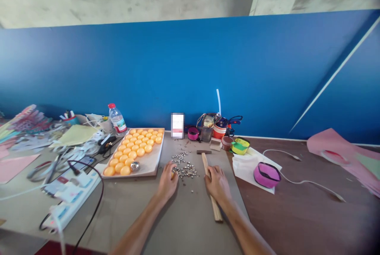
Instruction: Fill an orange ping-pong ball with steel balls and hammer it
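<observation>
My left hand (168, 180) is closed at the left side of a scatter of small silver studs (187, 170). An orange ball, mostly hidden by the fingers, shows as a patch of colour in its grip. On the right, my right hand (218, 183) is wrapped over the wooden handle of a hammer (215, 209). The hammer lies along the table with its dark head pointing away from me. Left of my hands stands a shallow tray (151, 164) with several orange balls (132, 154) in rows. One ball covered in silver studs (135, 165) sits at the tray's near side.
A power strip (75, 205) with cables and a bottle (117, 119) are on the left. Tools and small containers (219, 131) stand against the blue partition (190, 69). To the right lie a purple pouch-like ring (267, 174), white cable (314, 183) and pink sheets (329, 144).
</observation>
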`<state>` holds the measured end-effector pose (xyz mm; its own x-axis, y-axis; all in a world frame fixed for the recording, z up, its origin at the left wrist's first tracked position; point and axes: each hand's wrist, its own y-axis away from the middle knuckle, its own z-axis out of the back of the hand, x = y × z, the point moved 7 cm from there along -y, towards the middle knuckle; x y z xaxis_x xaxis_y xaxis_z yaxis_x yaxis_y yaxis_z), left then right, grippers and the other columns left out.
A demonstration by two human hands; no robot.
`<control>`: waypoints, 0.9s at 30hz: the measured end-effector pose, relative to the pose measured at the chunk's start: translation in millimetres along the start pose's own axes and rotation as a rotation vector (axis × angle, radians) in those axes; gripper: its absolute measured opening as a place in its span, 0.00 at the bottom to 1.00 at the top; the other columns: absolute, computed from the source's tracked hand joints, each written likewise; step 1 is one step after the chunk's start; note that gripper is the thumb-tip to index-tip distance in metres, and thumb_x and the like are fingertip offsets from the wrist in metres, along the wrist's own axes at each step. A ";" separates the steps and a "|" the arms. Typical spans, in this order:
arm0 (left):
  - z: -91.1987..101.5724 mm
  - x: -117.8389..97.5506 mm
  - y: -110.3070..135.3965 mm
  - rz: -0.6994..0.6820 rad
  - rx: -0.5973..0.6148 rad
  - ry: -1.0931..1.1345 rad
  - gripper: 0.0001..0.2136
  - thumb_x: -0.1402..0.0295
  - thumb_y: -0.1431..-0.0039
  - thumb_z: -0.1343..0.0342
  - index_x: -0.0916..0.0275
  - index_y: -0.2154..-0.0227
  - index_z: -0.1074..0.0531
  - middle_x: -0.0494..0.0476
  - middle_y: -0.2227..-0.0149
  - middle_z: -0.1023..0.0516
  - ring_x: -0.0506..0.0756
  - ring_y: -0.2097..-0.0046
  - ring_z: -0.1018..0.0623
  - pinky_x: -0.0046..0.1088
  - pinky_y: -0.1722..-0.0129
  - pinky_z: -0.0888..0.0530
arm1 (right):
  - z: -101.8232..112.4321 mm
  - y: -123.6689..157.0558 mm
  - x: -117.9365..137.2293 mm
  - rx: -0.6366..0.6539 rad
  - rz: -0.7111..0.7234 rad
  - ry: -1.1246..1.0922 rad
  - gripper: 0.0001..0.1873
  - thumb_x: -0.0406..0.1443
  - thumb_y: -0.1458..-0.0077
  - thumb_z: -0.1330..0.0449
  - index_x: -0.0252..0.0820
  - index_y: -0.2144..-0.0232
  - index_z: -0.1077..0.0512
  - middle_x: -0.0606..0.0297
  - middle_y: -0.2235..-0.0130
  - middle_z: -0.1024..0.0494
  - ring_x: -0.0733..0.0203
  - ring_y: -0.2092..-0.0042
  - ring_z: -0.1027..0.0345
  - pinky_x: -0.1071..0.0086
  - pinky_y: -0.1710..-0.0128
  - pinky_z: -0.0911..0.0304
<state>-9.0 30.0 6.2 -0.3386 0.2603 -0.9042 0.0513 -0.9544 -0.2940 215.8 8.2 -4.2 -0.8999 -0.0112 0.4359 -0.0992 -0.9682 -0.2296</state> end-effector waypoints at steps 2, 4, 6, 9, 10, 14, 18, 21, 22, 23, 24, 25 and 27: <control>-5.9 -1.4 -0.3 -0.021 0.028 -0.001 0.10 0.75 0.54 0.45 0.58 0.67 0.27 0.61 0.52 0.28 0.61 0.46 0.31 0.42 0.44 0.40 | -0.9 -0.1 -0.3 -0.004 0.009 -0.011 0.13 0.31 0.49 0.48 0.39 0.59 0.32 0.58 0.61 0.30 0.57 0.57 0.37 0.69 0.56 0.45; -12.6 -2.5 -0.6 -0.043 0.052 -0.014 0.10 0.74 0.53 0.46 0.58 0.66 0.27 0.62 0.52 0.28 0.61 0.47 0.31 0.42 0.44 0.39 | 0.0 0.1 0.4 -0.007 0.017 -0.019 0.12 0.31 0.49 0.48 0.39 0.60 0.32 0.58 0.61 0.30 0.57 0.57 0.37 0.68 0.56 0.45; -20.6 -4.2 -0.8 -0.072 0.076 -0.052 0.10 0.74 0.51 0.47 0.59 0.65 0.28 0.62 0.52 0.28 0.60 0.47 0.31 0.42 0.44 0.39 | 2.2 0.5 1.9 -0.014 0.026 -0.022 0.12 0.31 0.49 0.47 0.39 0.60 0.32 0.58 0.61 0.30 0.56 0.57 0.37 0.68 0.56 0.44; -34.1 -8.2 -0.8 -0.122 0.109 -0.129 0.10 0.75 0.49 0.50 0.60 0.63 0.30 0.62 0.52 0.28 0.58 0.46 0.31 0.42 0.45 0.37 | 5.1 0.9 3.9 -0.030 0.043 -0.022 0.11 0.30 0.49 0.47 0.38 0.61 0.32 0.58 0.62 0.30 0.56 0.58 0.37 0.68 0.56 0.44; -38.3 -9.8 -0.8 -0.136 0.117 -0.148 0.10 0.75 0.49 0.51 0.60 0.63 0.30 0.62 0.52 0.28 0.58 0.46 0.31 0.41 0.45 0.37 | 5.3 0.8 4.1 -0.034 0.046 -0.023 0.11 0.30 0.49 0.47 0.38 0.61 0.32 0.58 0.62 0.30 0.56 0.57 0.37 0.67 0.56 0.43; -49.3 -16.6 0.4 -0.177 0.134 -0.169 0.10 0.74 0.47 0.52 0.60 0.63 0.31 0.62 0.51 0.28 0.57 0.46 0.31 0.40 0.46 0.35 | 4.4 0.5 3.1 -0.042 0.058 -0.036 0.12 0.30 0.48 0.48 0.38 0.60 0.32 0.57 0.62 0.30 0.55 0.57 0.36 0.66 0.56 0.42; -45.4 -21.0 1.9 -0.208 0.103 -0.119 0.10 0.73 0.46 0.53 0.61 0.62 0.31 0.63 0.51 0.28 0.57 0.45 0.31 0.39 0.46 0.36 | 3.9 0.9 1.9 -0.052 0.067 -0.047 0.12 0.31 0.48 0.48 0.39 0.60 0.31 0.57 0.62 0.30 0.54 0.57 0.36 0.65 0.56 0.41; -33.6 -17.2 -2.0 -0.183 0.055 -0.068 0.10 0.72 0.46 0.52 0.61 0.61 0.31 0.63 0.49 0.29 0.57 0.45 0.31 0.39 0.45 0.36 | 3.1 1.3 0.4 -0.070 0.082 -0.076 0.13 0.31 0.49 0.48 0.38 0.60 0.32 0.56 0.62 0.30 0.54 0.58 0.36 0.63 0.55 0.40; -28.8 -14.6 -4.7 -0.167 0.035 -0.050 0.11 0.72 0.46 0.52 0.61 0.61 0.31 0.63 0.49 0.29 0.57 0.45 0.31 0.39 0.45 0.36 | 3.4 1.3 0.1 -0.087 0.093 -0.097 0.13 0.31 0.49 0.48 0.38 0.60 0.32 0.56 0.62 0.31 0.54 0.58 0.36 0.62 0.55 0.40; -23.9 -11.4 -8.0 -0.147 0.014 -0.033 0.11 0.71 0.46 0.52 0.61 0.60 0.31 0.62 0.50 0.28 0.57 0.46 0.31 0.39 0.45 0.37 | 4.5 1.3 0.2 -0.115 0.109 -0.123 0.13 0.30 0.49 0.49 0.38 0.59 0.32 0.56 0.62 0.31 0.54 0.57 0.36 0.62 0.54 0.39; -19.3 -7.7 -11.6 -0.125 -0.006 -0.016 0.11 0.71 0.47 0.51 0.61 0.60 0.31 0.62 0.50 0.28 0.57 0.46 0.31 0.39 0.45 0.37 | 6.4 1.2 0.8 -0.152 0.128 -0.153 0.13 0.31 0.49 0.49 0.38 0.59 0.32 0.55 0.61 0.32 0.54 0.57 0.36 0.61 0.54 0.39; -15.1 -3.4 -15.4 -0.096 -0.031 -0.002 0.11 0.71 0.47 0.51 0.61 0.60 0.31 0.62 0.50 0.28 0.57 0.46 0.30 0.39 0.45 0.37 | 9.0 1.2 1.8 -0.193 0.149 -0.184 0.13 0.31 0.48 0.50 0.38 0.59 0.33 0.54 0.60 0.32 0.54 0.56 0.37 0.61 0.53 0.39; -8.8 5.9 -22.3 -0.030 -0.081 0.026 0.11 0.71 0.47 0.50 0.61 0.60 0.31 0.62 0.52 0.27 0.57 0.48 0.29 0.39 0.45 0.37 | 14.7 1.4 4.4 -0.270 0.184 -0.240 0.13 0.32 0.47 0.50 0.38 0.58 0.33 0.53 0.57 0.33 0.54 0.54 0.37 0.59 0.52 0.39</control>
<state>-3.9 54.1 4.7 -0.3166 0.2937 -0.9019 0.1173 -0.9314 -0.3445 218.0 3.1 10.1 -0.7916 -0.2667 0.5497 -0.0825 -0.8448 -0.5287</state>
